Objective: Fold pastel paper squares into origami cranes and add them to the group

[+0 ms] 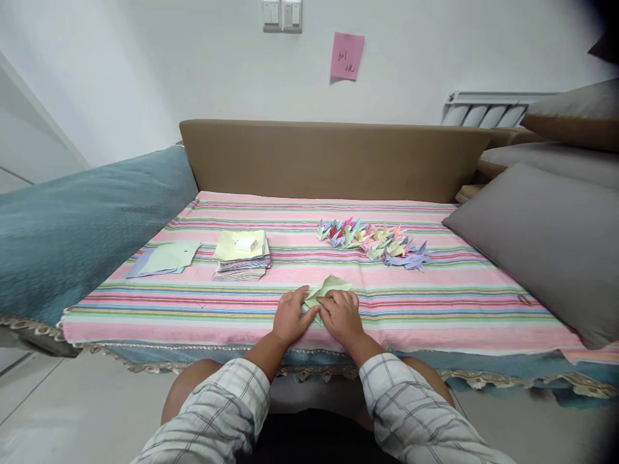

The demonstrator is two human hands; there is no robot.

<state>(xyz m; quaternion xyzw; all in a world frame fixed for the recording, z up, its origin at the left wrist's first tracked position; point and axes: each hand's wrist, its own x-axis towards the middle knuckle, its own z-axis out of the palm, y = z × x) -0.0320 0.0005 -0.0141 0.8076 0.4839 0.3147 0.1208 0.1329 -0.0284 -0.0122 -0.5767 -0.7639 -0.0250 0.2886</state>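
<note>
Partly folded pale green paper (333,283) lies on the striped cloth near the front edge of the sofa, between my two hands. My left hand (291,316) presses on its left side, thumb toward the middle. On the other side, my right hand (342,316) has its fingers curled and pinching the paper close to its centre. The lower folds are partly hidden under my fingers. Beyond my hands, to the right, several small folded paper cranes (374,241) in many colours lie in a cluster.
A stack of coloured paper squares (242,258) with a small white block (246,243) on top stands left. Farther left are loose sheets (169,256). Grey cushions (536,251) line the right side; a small brown object (524,299) lies near them. The sofa back (333,161) rises behind.
</note>
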